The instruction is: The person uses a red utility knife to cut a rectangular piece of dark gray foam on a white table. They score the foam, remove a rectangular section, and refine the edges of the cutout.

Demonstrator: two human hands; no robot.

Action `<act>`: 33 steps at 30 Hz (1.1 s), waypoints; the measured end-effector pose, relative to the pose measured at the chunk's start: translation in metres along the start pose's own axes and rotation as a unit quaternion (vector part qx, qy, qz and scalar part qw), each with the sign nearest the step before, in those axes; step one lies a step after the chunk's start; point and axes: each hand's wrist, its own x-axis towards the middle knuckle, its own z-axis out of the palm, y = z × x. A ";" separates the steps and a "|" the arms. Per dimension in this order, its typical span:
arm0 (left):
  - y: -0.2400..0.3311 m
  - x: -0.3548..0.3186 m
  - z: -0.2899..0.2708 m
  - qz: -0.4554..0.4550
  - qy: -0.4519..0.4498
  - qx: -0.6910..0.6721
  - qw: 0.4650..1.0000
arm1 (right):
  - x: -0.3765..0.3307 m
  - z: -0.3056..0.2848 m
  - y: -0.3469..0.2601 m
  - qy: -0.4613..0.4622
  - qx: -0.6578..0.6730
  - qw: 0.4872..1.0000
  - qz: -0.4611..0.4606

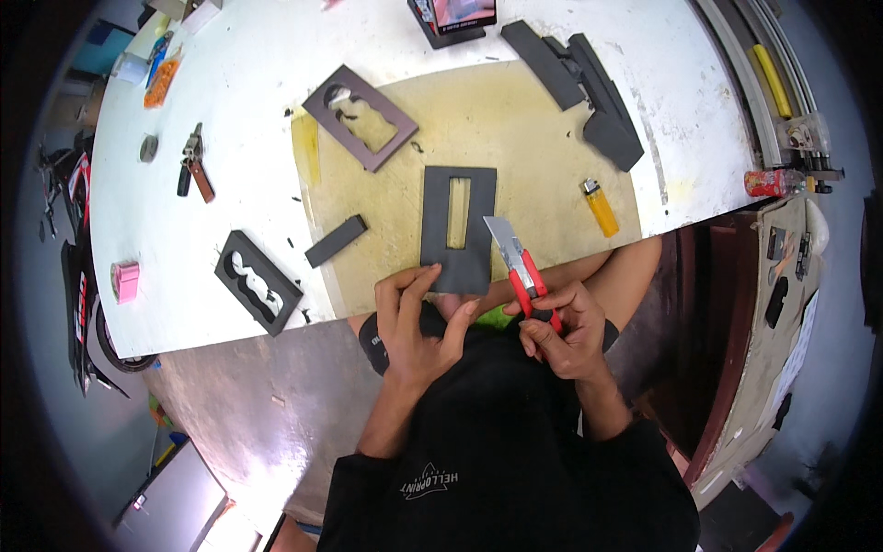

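Nearest, the right hand (pixel 566 336) is closed around the handle of a red cutter (pixel 522 281), its bare blade pointing up and away from the body. The left hand (pixel 418 327) is fairly wide, thumb spread apart from the fingers, with a fingertip at the near left corner of a dark foam piece (pixel 437 221). That foam piece has a long narrow slot and stands upright in view, its near end about at the table edge; the blade tip shows just beside its right side, and whether they touch I cannot tell. A bare leg (pixel 635 276) is just beyond the table edge on the right, so a slip of the grip could drop the cutter toward it. With one light fingertip as the only visible hold, the foam might swing under a sideways push, and the blade could then nick its thin right wall or run toward the left hand. A small foam bar (pixel 336 241) and a foam frame with a wavy cut-out (pixel 280 283) lie to the left. To the right, a yellow lighter (pixel 602 210) rests on the yellowish mat (pixel 543 138), where a stray elbow might knock it. Farther off are a brownish foam frame (pixel 386 110), more dark foam pieces (pixel 612 138) and a phone (pixel 464 11) at the far side of the white table (pixel 248 110)
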 end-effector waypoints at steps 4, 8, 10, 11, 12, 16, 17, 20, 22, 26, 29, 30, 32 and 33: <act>0.001 0.002 -0.002 0.010 0.010 0.013 1.000 | 0.001 -0.004 0.006 0.011 -0.008 1.000 -0.019; -0.001 0.001 -0.002 0.000 0.021 0.018 1.000 | 0.002 -0.004 -0.003 0.006 -0.038 0.999 0.033; -0.003 0.001 -0.002 -0.012 0.031 0.022 0.999 | 0.005 -0.009 -0.004 -0.027 -0.051 0.998 0.034; -0.003 0.002 -0.003 -0.010 0.030 0.030 0.999 | 0.004 -0.009 -0.003 -0.022 -0.046 0.998 0.024; -0.003 0.005 -0.003 -0.008 0.028 0.038 0.999 | 0.002 -0.009 -0.001 -0.018 -0.042 0.999 0.014; -0.003 0.004 -0.004 -0.010 0.030 0.044 0.999 | -0.003 -0.009 0.001 -0.013 -0.019 1.000 -0.006; -0.002 0.002 -0.004 -0.012 0.032 0.028 0.999 | -0.004 -0.008 0.001 -0.013 -0.015 1.000 -0.008; 0.003 0.000 -0.003 -0.035 0.029 -0.058 0.997 | -0.007 -0.008 0.002 -0.008 0.006 1.000 -0.013; 0.009 -0.002 0.002 -0.077 0.020 -0.164 0.983 | -0.009 -0.007 0.007 -0.005 0.031 0.999 -0.018; 0.024 0.001 0.007 -0.252 0.003 -0.428 0.868 | -0.008 -0.006 0.000 -0.089 -0.004 0.996 0.029; 0.014 0.006 0.008 -0.309 0.001 -0.449 0.838 | -0.003 0.002 -0.015 -0.114 0.002 0.990 0.087; 0.012 0.006 0.006 -0.317 0.002 -0.475 0.821 | -0.003 0.005 -0.024 -0.116 0.050 0.988 0.093; 0.009 0.006 0.002 -0.330 0.002 -0.526 0.784 | -0.001 0.009 -0.036 -0.120 0.146 0.977 0.103; 0.009 0.006 0.002 -0.330 0.009 -0.547 0.770 | -0.001 0.007 -0.036 -0.136 0.163 0.974 0.081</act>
